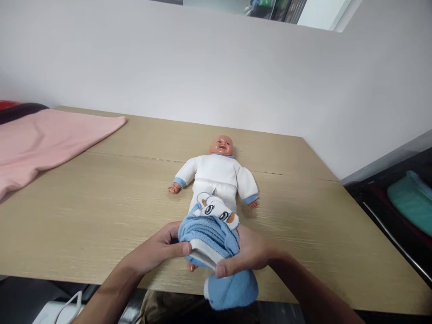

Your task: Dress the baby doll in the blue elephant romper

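A baby doll in a white outfit with blue cuffs lies on its back on the wooden table, head toward the wall. Over its legs I hold a bunched blue terry garment with a white cartoon face patch. My left hand grips the garment's left side, thumb on its white rim. Gripping the right side is my right hand, with its thumb on the same rim. A blue footed part of the garment hangs below the table edge. One bare doll foot shows under the cloth.
A pink cloth is spread over the table's far left corner. A white wall runs behind the table. To the right, a dark rack holds a teal folded cloth. A white cable lies at the lower left.
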Demonstrator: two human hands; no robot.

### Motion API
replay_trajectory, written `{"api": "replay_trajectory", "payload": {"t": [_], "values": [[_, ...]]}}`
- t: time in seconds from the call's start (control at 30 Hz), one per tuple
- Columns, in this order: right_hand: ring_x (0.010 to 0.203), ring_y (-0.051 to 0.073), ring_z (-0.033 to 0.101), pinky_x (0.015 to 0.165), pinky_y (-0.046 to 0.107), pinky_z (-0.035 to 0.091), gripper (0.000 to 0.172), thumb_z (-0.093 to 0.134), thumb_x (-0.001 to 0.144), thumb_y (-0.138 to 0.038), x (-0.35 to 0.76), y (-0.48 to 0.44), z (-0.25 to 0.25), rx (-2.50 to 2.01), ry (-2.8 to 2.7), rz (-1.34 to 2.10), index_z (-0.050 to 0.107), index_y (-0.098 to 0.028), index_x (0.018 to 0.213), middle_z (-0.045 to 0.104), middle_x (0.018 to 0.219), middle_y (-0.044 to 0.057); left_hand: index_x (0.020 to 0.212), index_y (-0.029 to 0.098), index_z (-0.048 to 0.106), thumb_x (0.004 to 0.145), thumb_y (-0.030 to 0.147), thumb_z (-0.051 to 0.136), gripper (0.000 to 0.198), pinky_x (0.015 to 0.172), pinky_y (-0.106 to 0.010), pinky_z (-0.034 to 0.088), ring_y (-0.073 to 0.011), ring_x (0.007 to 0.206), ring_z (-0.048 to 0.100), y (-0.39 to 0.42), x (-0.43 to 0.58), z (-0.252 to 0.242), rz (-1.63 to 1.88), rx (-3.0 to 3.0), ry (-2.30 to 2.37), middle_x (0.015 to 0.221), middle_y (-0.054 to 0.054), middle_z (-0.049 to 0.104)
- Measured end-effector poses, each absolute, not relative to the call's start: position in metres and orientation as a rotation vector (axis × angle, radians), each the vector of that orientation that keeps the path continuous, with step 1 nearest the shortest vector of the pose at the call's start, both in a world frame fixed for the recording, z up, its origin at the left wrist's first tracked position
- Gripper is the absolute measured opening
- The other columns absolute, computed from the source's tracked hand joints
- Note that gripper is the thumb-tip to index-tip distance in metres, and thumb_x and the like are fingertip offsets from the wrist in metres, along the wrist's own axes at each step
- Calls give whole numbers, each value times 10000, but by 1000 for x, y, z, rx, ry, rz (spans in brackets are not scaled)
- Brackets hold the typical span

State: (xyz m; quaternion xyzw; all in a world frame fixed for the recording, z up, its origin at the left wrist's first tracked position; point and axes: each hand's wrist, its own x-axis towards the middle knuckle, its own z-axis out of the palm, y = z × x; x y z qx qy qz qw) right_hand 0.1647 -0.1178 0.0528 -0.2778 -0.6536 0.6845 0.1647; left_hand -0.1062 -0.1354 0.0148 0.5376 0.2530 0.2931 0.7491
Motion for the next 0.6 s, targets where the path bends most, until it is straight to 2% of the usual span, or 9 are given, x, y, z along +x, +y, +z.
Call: {"api": "replay_trajectory", "payload": {"t": [0.1,0.2,0.27,0.33,0.4,0.5,0.6], "values": [[1066,260,758,926,366,638,587,937,784,-418,160,-126,55,-972,-1934,1773,737,-226,1301,819,1202,53,987,165,816,986,622,788,457,922,-346,553,-239,917,692,-149,-112,13,672,1217,684,922,-70,776],[918,255,748,855,363,616,332,817,778,-257,154,-135,50,-1233,-2011,1325,750,-196,1098,816,1030,50,977,164,800,977,628,787,465,927,-345,546,-250,961,675,-165,-111,10,629,1271,809,987,-74,769],[992,302,759,939,414,595,367,748,788,-236,150,-139,47,-1328,-2027,1037,737,-180,1151,822,1090,94,1115,177,789,943,612,827,469,932,-340,543,-270,1033,671,-174,-105,10,600,1253,925,1090,-78,782],[1108,350,754,1021,461,558,447,712,826,-260,146,-140,45,-1410,-2045,893,710,-167,1263,817,1191,141,1253,197,755,926,578,846,510,928,-337,542,-283,1069,669,-180,-98,10,583,1214,1054,1169,-74,786],[1096,347,757,999,454,544,369,673,884,-277,143,-141,47,-1470,-2109,956,707,-174,1236,821,1159,141,1238,192,746,948,512,804,435,868,-327,536,-270,986,667,-184,-91,10,597,1222,1166,1100,-58,782],[995,296,763,902,395,524,215,660,950,-293,139,-140,55,-1447,-2202,1216,709,-198,1136,824,1071,95,1167,181,731,942,321,708,267,793,-313,505,-249,867,648,-187,-87,7,646,1297,1308,958,-28,754],[1025,297,750,868,379,484,194,677,975,-318,137,-140,62,-1415,-2276,1291,700,-206,1131,814,1118,91,1315,201,670,935,276,657,387,859,-343,508,-292,971,701,-188,-86,5,641,1366,1371,1080,-47,790]]}}
